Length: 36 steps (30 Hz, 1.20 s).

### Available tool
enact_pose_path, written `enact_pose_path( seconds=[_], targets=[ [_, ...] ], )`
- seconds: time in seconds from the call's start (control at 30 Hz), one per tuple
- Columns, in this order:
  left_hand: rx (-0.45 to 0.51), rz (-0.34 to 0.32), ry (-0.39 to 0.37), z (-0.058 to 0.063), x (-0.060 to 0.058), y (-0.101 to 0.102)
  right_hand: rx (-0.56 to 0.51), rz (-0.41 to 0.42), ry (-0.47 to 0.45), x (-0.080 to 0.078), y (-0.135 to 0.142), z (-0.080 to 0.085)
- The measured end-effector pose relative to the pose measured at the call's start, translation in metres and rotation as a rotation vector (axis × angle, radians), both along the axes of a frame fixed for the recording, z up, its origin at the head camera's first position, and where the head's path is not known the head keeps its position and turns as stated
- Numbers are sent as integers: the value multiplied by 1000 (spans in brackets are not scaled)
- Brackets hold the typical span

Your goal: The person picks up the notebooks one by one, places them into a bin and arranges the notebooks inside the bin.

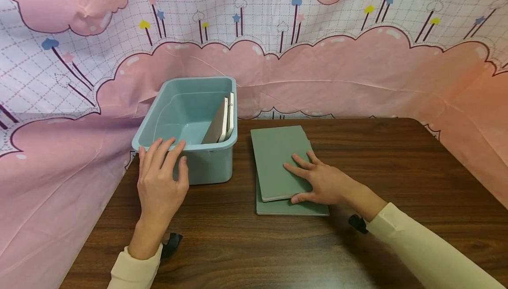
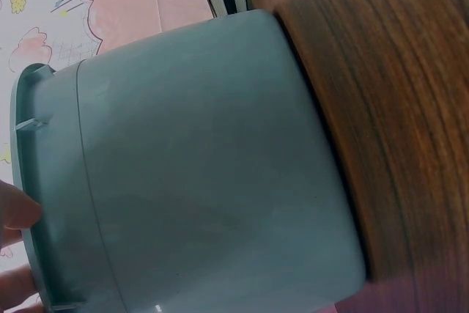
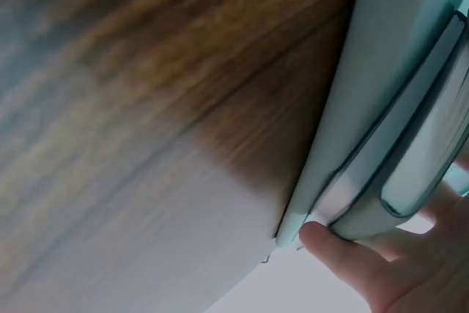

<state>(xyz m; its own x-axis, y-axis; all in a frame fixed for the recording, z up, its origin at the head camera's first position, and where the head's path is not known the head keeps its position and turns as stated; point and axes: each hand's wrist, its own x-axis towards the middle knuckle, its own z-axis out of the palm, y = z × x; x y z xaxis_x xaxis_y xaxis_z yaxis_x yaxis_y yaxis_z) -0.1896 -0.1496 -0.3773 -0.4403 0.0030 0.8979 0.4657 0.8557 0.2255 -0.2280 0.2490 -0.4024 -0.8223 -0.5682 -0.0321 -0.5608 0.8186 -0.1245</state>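
A light blue plastic bin (image 1: pixel 210 165) stands at the table's left side. At its near rim is my left hand (image 1: pixel 162 187), fingers extended, fingertips overlapping the rim in the head view. The left wrist view shows the bin's outer wall (image 2: pixel 205 159) with fingertips at the rim. Right of the bin lie stacked green hardcover books, the upper book (image 1: pixel 278 161) slightly askew on the lower book (image 1: pixel 291 208). Spread across the upper cover's right side, my right hand (image 1: pixel 327 184) rests with its thumb near the front edge. In the right wrist view the thumb touches the books' edges (image 3: pixel 352 218).
Inside the bin, a grey-brown covered book (image 1: pixel 216 125) and a white-edged book (image 1: pixel 231 114) lean on the right wall. The dark wood table (image 1: pixel 377 148) extends right of the stack. A pink patterned curtain (image 1: pixel 337 73) hangs behind and along both sides.
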Motion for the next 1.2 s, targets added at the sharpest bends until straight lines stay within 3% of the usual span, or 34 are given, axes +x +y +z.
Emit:
enact_pose_path(
  seconds=[0.43, 0.83, 1.2],
  targets=[
    [1, 2, 1, 0, 0, -1, -58, -53, 44, 1, 2, 3],
    [2, 1, 1, 0, 0, 0, -8, -31, 113, 4, -10, 4],
    [5, 2, -9, 0, 0, 1, 51, -20, 169, -5, -32, 3]
  ],
)
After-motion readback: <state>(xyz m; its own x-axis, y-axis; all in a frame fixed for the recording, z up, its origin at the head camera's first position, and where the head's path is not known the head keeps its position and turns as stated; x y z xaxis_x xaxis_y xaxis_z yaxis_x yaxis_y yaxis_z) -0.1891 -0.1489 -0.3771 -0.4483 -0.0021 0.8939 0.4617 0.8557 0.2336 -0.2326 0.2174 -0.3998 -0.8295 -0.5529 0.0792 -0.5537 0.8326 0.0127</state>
